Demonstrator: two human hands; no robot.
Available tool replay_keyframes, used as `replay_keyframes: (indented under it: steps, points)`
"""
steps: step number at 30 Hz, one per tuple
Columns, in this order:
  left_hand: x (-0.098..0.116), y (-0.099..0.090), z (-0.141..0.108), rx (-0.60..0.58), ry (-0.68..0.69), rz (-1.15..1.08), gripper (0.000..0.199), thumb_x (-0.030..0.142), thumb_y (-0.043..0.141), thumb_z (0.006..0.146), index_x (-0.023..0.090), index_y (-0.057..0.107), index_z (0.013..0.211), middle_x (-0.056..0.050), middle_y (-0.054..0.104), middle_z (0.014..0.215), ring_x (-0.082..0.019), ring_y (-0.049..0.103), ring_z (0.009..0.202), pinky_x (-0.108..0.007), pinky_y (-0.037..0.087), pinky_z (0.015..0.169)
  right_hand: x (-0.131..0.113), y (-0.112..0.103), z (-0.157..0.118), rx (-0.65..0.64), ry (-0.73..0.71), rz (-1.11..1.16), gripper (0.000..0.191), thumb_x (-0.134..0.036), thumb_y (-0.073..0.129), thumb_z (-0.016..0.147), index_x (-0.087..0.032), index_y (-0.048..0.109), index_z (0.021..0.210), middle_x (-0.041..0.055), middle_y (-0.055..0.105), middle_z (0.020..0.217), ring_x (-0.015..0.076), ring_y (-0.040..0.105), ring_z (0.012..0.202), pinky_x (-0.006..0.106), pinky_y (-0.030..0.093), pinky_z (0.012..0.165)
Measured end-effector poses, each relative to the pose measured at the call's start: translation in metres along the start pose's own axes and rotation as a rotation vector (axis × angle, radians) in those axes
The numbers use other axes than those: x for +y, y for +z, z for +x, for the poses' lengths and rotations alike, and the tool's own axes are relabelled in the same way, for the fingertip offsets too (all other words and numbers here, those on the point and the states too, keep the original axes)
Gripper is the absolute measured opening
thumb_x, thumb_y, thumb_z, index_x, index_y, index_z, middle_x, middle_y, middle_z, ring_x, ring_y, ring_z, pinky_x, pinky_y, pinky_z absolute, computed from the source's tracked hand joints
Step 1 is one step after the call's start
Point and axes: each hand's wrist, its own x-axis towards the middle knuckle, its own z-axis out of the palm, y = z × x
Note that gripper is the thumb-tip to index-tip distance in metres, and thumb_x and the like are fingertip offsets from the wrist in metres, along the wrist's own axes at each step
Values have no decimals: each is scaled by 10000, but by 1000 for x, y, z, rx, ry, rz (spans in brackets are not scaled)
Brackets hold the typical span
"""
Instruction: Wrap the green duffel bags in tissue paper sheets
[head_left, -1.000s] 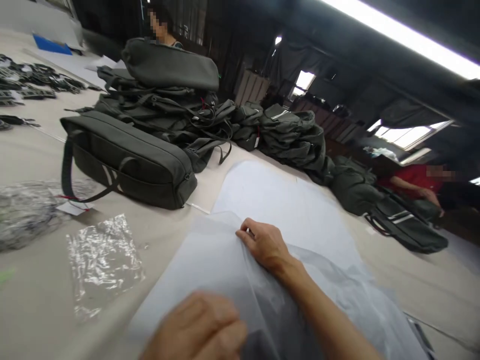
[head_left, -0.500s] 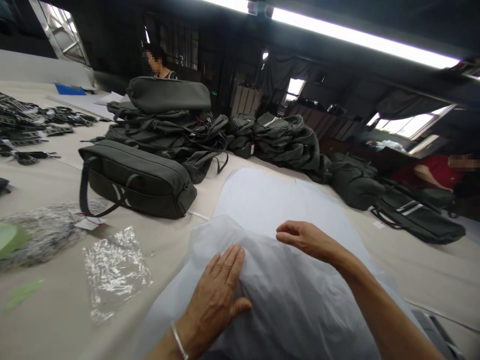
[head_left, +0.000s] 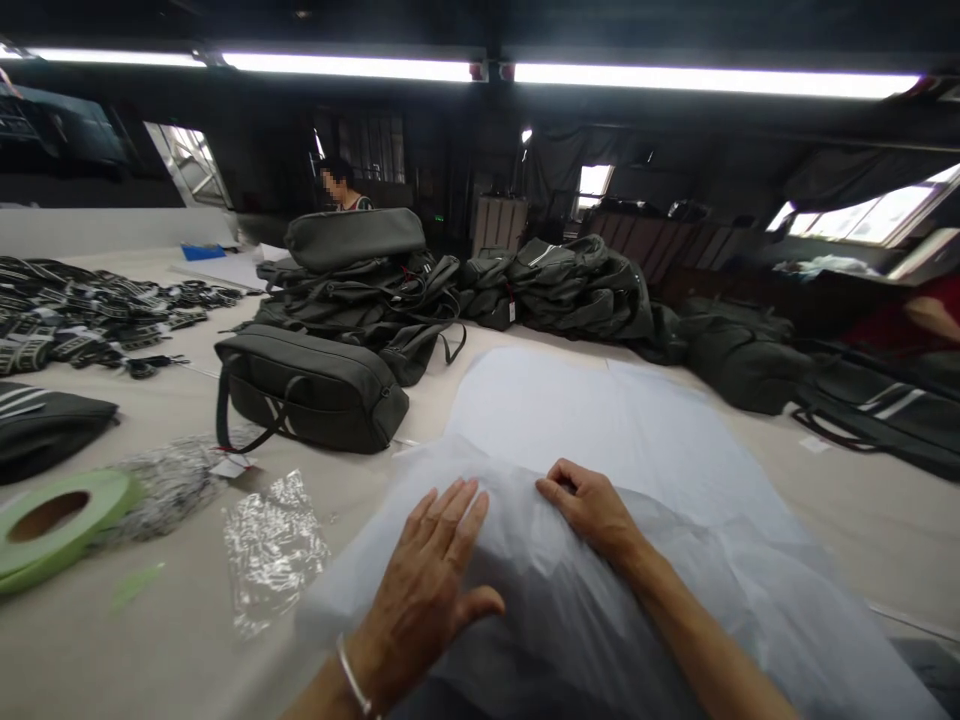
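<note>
A thin, translucent white sheet (head_left: pixel 555 590), rumpled and raised, covers something dark that I cannot make out. My left hand (head_left: pixel 431 575), a bracelet at its wrist, lies flat on it with fingers stretched and thumb out to the side. To its right, my right hand (head_left: pixel 592 505) has its fingers curled, thumb and forefinger pinching the sheet near its far edge. Beyond both hands, flat white sheets (head_left: pixel 577 400) lie on the table. A dark grey-green bag (head_left: pixel 315 385) with handles and white stripes stands to the left of them.
Piled dark bags (head_left: pixel 570 285) line the table's far side. At left are a green tape roll (head_left: pixel 112 495), a crinkled clear plastic bag (head_left: pixel 274 550) and a heap of patterned straps (head_left: pixel 82 310). One person (head_left: pixel 345 185) is at the back, another at far right.
My head view has tilted and turned left, bringing the tape roll into view. My right hand has closed its fingers on the thin sheet; my left hand stays spread on it.
</note>
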Motion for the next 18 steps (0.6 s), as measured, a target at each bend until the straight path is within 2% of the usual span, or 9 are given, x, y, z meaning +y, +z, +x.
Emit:
replay_keyframes:
  steps: [2, 4, 7, 11, 13, 15, 16, 18]
  points:
    - [20, -5, 9, 17, 72, -49, 644, 578, 487, 921, 134, 449, 1386, -134, 544, 1368, -285, 477, 1285, -422, 403, 1073, 5, 3, -1, -2, -10, 6, 287, -485, 543, 848, -228, 591, 730, -33, 608, 662, 149, 529, 635, 268, 368, 602]
    - [37, 0, 16, 17, 102, -99, 546, 550, 458, 949, 150, 520, 1316, -98, 614, 1281, -263, 560, 1186, -391, 454, 1017, 8, 5, -1, 2, -17, -5, 297, -487, 535, 854, -228, 586, 718, -37, 600, 648, 144, 525, 623, 262, 370, 591]
    - [50, 19, 21, -2, 38, -133, 543, 560, 421, 957, 147, 533, 1291, -97, 633, 1248, -266, 600, 1118, -406, 486, 967, 8, 7, 0, 27, -14, -57, 270, -474, 561, 843, -232, 603, 731, -42, 593, 621, 144, 527, 601, 261, 366, 574]
    - [51, 34, 21, -66, -46, -130, 573, 545, 551, 902, 156, 503, 1320, -106, 598, 1303, -291, 560, 1178, -451, 459, 1009, -3, -1, 2, 97, 1, -175, 219, -436, 598, 829, -232, 636, 761, -15, 614, 631, 174, 560, 623, 291, 386, 608]
    - [51, 35, 20, -89, -70, -113, 595, 526, 612, 872, 155, 496, 1323, -110, 594, 1306, -295, 552, 1189, -470, 446, 1026, -11, -12, 0, 147, -24, -229, 201, -400, 590, 842, -213, 661, 851, 38, 669, 765, 218, 605, 755, 342, 425, 720]
    - [53, 35, 21, -111, -85, -104, 595, 511, 643, 857, 161, 498, 1316, -110, 594, 1305, -293, 544, 1202, -483, 432, 1041, -18, -25, -8, 195, -75, -262, 266, -382, 551, 878, -200, 657, 1039, 88, 687, 1012, 254, 601, 977, 398, 409, 889]
    - [54, 34, 22, -122, -91, -104, 586, 500, 655, 853, 167, 501, 1311, -109, 592, 1307, -293, 537, 1211, -489, 423, 1049, -21, -30, -14, 201, -109, -274, 321, -391, 521, 902, -208, 629, 1143, 98, 657, 1158, 257, 562, 1102, 413, 374, 969]
    - [55, 33, 24, -144, -111, -109, 544, 455, 669, 859, 178, 510, 1299, -104, 591, 1307, -292, 523, 1230, -496, 410, 1059, -26, -36, -29, 116, -157, -281, 425, -431, 443, 948, -217, 545, 1300, 108, 520, 1396, 258, 430, 1303, 445, 286, 1082]
